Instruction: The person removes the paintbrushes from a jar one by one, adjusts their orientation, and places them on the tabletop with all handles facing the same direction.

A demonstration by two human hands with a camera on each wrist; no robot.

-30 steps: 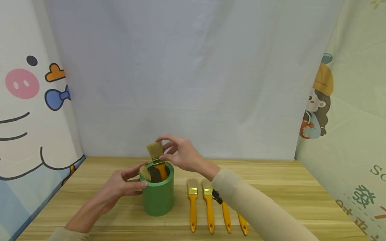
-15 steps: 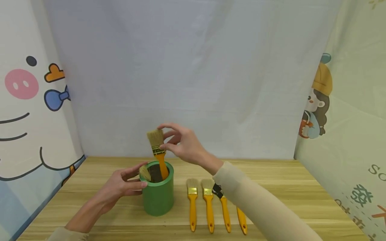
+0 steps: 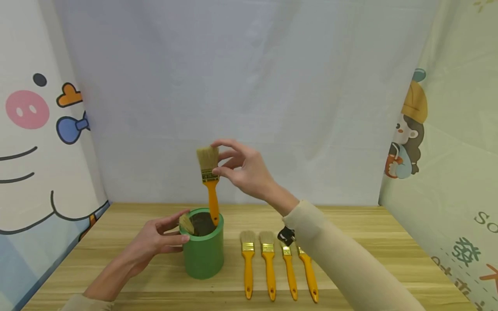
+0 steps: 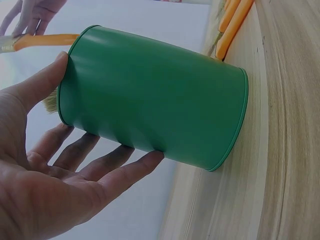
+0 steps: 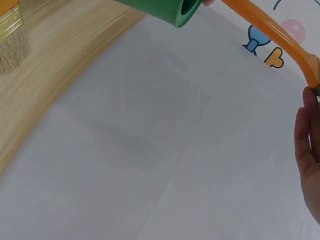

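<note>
My left hand [image 3: 157, 237] steadies a green can [image 3: 204, 259] that stands upright on the table, thumb at its rim and fingertips along its side, as the left wrist view of the can [image 4: 150, 95] shows. Above the can, my right hand [image 3: 250, 172] pinches a paintbrush [image 3: 212, 194] near its metal band and bristles. The brush hangs bristles up, its orange handle end at the can's mouth. A second brush's bristles [image 3: 186, 224] poke out at the can's left rim; its handle is hidden inside. In the right wrist view the held brush's handle [image 5: 272, 32] slants toward the can.
Several orange-handled paintbrushes [image 3: 248, 268] lie side by side right of the can, bristles pointing away from me. My right sleeve [image 3: 342, 255] passes over the rightmost one's bristles. A small black object [image 3: 287, 236] shows beside that sleeve. A pale cloth [image 3: 249, 103] hangs behind the wooden table [image 3: 362, 276].
My right hand has risen and drifted slightly right, drawing the paintbrush up from deep in the can until nearly its whole handle shows. My left hand and the can have stayed put.
</note>
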